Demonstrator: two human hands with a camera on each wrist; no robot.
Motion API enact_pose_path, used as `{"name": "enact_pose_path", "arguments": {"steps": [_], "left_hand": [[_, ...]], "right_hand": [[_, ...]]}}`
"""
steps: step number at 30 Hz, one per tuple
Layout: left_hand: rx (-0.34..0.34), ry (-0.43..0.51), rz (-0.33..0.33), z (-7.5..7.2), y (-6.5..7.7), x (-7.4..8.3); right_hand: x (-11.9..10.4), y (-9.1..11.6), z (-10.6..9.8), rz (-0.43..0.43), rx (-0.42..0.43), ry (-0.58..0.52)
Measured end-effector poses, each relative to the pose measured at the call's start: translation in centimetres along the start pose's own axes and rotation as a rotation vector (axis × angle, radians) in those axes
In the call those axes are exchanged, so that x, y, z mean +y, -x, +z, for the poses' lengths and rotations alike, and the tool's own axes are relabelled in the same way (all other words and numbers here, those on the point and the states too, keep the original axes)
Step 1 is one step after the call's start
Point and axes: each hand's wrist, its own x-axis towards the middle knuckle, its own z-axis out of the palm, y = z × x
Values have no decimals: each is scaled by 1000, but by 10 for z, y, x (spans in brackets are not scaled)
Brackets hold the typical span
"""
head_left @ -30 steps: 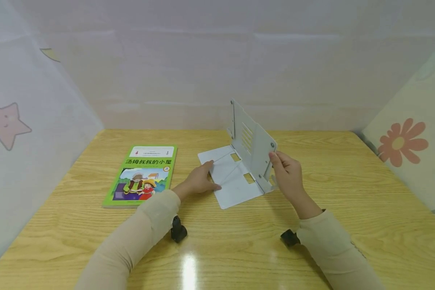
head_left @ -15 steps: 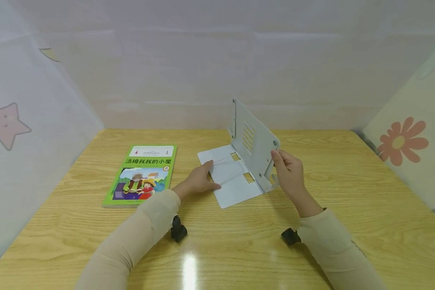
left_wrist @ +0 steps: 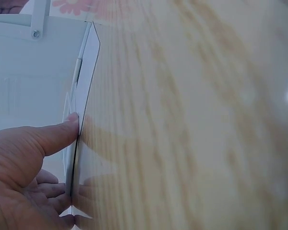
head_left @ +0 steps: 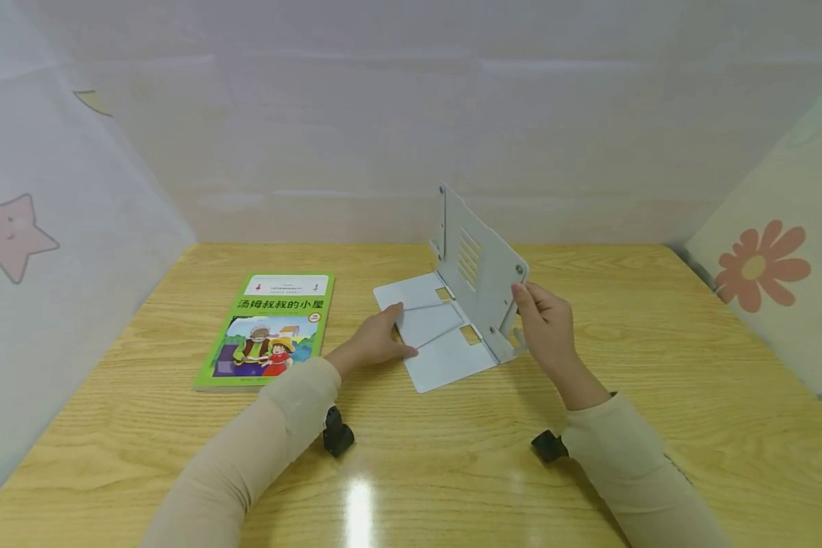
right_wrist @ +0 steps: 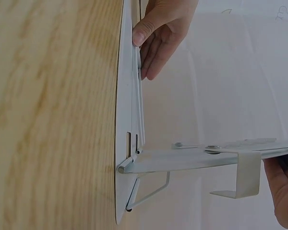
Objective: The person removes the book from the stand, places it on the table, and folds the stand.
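A white metal book stand (head_left: 441,369) lies with its base on the table and its slotted panel (head_left: 489,270) raised at the hinge. My left hand (head_left: 378,339) holds the base's left edge, thumb and fingers spread to either side of a wire prop (head_left: 440,335). In the left wrist view the thumb (left_wrist: 62,136) presses at the thin edge. With thumb and curled fingers, my right hand (head_left: 546,320) grips the raised panel's near edge. A bent metal clip (right_wrist: 248,175) sticks out from the panel in the right wrist view.
Left of the stand, a green-bordered picture book (head_left: 274,335) lies flat on the wooden table (head_left: 438,472). A pale cloth wall (head_left: 356,122) rises behind the table, with printed side walls left and right.
The panel has tipped slightly to the right with my right hand. The wire prop's free end has dropped away from the panel toward the base. My left hand stays in place.
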Motion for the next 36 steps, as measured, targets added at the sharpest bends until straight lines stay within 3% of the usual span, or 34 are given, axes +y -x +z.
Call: {"name": "enact_pose_path", "arguments": {"steps": [24, 36], "left_hand": [[-18, 32, -22, 0, 0, 0], [-18, 55, -6, 0, 0, 0]], "right_hand": [[2, 0, 3, -38, -20, -14], [-15, 5, 10, -8, -90, 43]]}}
